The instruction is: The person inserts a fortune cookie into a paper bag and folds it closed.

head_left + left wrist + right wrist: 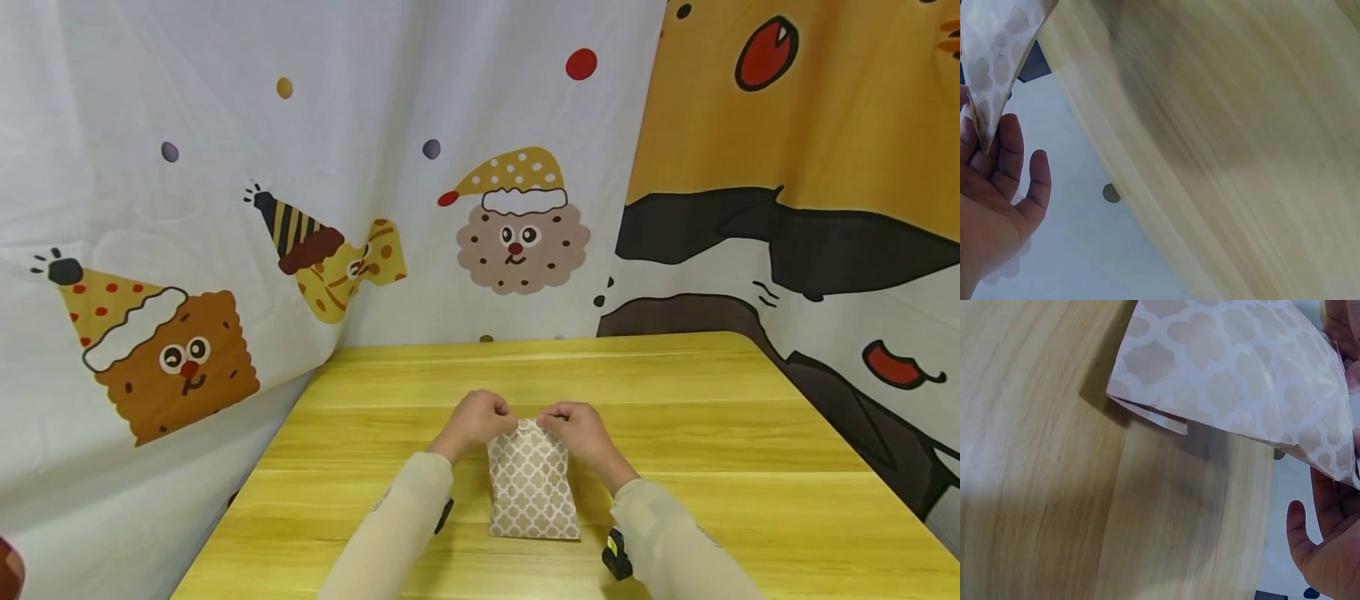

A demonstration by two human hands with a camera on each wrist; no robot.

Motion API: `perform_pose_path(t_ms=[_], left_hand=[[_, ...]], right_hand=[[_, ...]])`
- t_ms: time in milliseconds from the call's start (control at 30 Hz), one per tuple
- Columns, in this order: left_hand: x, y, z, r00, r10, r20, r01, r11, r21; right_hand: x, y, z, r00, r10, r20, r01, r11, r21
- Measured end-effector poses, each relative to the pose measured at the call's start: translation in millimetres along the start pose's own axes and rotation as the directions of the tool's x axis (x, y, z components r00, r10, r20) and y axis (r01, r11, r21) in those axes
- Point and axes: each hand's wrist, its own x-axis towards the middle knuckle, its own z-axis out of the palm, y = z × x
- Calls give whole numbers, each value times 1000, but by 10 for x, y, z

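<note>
A tan paper bag (532,483) with a white lattice pattern stands upright on the wooden table, its top edge pinched together. My left hand (486,418) grips the bag's top left corner between thumb and fingers. At the top right corner, my right hand (579,429) pinches the same edge. In the left wrist view the bag (1000,50) narrows to a point inside the curled fingers of the left hand (997,194). The right wrist view shows the bag's side (1229,375) bulging, with the right hand (1335,544) at its top corner. The bag's contents are hidden.
The yellow wood-grain table (360,500) extends around the bag. Behind and left of it hangs a white curtain (375,83) printed with cartoon biscuits. A black strap device (617,554) sits under the right sleeve.
</note>
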Motion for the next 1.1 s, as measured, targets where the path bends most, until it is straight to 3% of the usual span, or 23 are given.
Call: perform_pose_path(t_ms=[467, 633, 700, 767, 900, 1000, 1100], left_hand=[[-149, -210, -176, 999, 36, 2, -36, 998, 59], [-201, -361, -239, 998, 13, -58, -9, 998, 63], [-217, -388, -244, 997, -14, -81, 12, 1000, -19], [-219, -369, -225, 996, -50, -70, 38, 986, -162], [-185, -267, -123, 993, -120, 4, 111, 909, -402], [-152, -226, -38, 988, -153, 20, 144, 867, -478], [-139, -235, 6, 985, -171, -31, 130, 845, -519]], right_hand=[[-29, 5, -93, 999, 19, 32, -19, 1000, -12], [-28, 43, -135, 999, 48, 22, -48, 999, -11], [-17, 65, -154, 998, 62, 6, -62, 998, -4], [-1, 79, -163, 998, 71, -3, -70, 997, 10], [30, 94, -161, 998, 55, 2, -55, 998, 26], [32, 96, -160, 998, 60, 11, -60, 998, 33], [12, 107, -179, 997, 70, 23, -71, 996, 51]])
